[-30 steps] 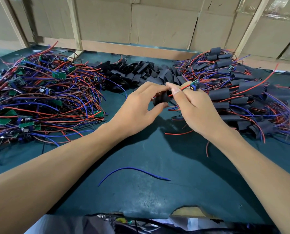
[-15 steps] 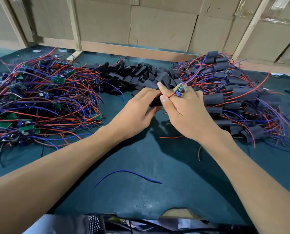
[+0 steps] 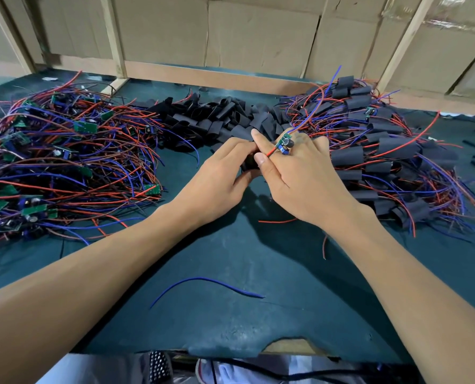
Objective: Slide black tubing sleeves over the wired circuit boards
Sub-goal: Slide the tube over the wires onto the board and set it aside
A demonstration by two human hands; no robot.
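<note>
I see open green mat [image 3: 258, 259] in front of both wrists, crossed only by a loose blue wire [image 3: 203, 281]. Passage left is blocked by the pile of wired boards [image 3: 64, 162], ahead by loose black sleeves [image 3: 217, 117], right by sleeved boards [image 3: 383, 151].

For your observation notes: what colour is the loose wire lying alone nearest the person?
Blue, shown in the head view.

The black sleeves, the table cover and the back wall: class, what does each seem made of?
Black sleeves: matte, flattened tubing, probably soft plastic or rubber; they crease and fold. Table cover: dark teal mat, likely rubber or vinyl; torn front edge. Back wall: brown cardboard sheets with seams, framed by pale wooden battens.
</note>
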